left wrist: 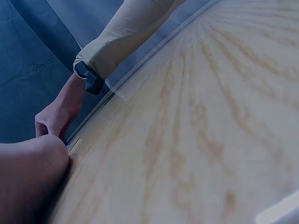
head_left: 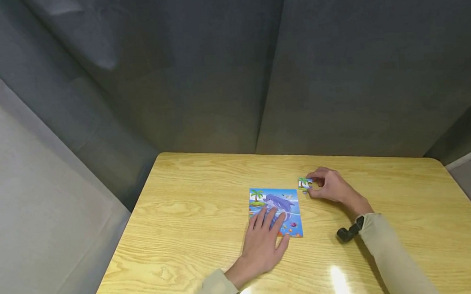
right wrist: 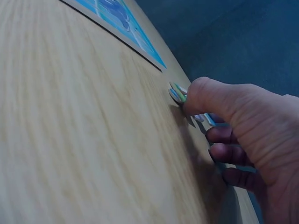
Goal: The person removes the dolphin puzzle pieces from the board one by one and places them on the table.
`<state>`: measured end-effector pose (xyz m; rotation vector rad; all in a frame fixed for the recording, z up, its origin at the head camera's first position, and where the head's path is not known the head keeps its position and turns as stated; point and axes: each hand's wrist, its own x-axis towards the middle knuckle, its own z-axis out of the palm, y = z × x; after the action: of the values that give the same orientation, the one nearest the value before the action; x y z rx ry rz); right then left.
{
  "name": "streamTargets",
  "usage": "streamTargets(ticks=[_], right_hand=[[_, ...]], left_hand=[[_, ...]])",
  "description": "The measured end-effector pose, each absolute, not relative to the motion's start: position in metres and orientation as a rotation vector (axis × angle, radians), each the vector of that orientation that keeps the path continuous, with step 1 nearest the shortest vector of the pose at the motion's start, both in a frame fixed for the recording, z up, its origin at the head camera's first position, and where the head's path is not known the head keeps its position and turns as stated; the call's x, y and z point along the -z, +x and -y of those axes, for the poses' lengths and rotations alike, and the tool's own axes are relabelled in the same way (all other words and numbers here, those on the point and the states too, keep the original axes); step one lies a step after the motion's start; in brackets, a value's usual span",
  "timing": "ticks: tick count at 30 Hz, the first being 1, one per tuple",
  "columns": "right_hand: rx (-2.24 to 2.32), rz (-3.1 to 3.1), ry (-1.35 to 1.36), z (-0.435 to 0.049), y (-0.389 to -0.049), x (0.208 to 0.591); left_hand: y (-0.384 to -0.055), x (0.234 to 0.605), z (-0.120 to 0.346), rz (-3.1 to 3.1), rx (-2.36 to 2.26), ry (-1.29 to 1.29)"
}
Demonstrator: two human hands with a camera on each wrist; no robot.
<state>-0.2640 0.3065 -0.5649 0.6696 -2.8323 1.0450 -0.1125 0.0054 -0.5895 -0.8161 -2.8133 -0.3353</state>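
A square board [head_left: 293,206] printed with a purple dolphin, blue sea and a palm tree lies on the wooden table. My left hand [head_left: 262,246] rests with spread fingers over its lower left part, hiding some of the picture. To the right of the board's upper corner, my right hand [head_left: 330,185] pinches a jigsaw piece [head_left: 302,184] with a palm tree on it between thumb and fingers. In the right wrist view the thumb covers much of that jigsaw piece [right wrist: 176,93], which is just above or on the table; I cannot tell which.
The light wooden table [head_left: 177,258] has rounded far corners. Dark grey cloth [head_left: 199,77] hangs right behind its far edge, and paler panels [head_left: 28,200] stand at the sides. A black wrist camera [head_left: 348,233] sits on the right cuff.
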Motion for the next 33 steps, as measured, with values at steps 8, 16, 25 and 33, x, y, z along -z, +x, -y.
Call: streamTargets(ticks=[8, 16, 25, 33], right_hand=[[-1.048, 2.862, 0.618, -0.318, -0.265, 0.565], [-1.018, 2.897, 0.553, -0.325, -0.266, 0.565], [-1.035, 2.891, 0.530, -0.327, -0.267, 0.569], [-1.058, 2.895, 0.504, -0.325, -0.267, 0.570]], left_hand=[[-0.113, 0.592, -0.007, 2.818, 0.336, -0.809], [-0.113, 0.592, -0.007, 2.831, 0.335, -0.806], [-0.112, 0.591, -0.006, 2.810, 0.349, -0.814], [-0.111, 0.589, -0.005, 2.819, 0.361, -0.815]])
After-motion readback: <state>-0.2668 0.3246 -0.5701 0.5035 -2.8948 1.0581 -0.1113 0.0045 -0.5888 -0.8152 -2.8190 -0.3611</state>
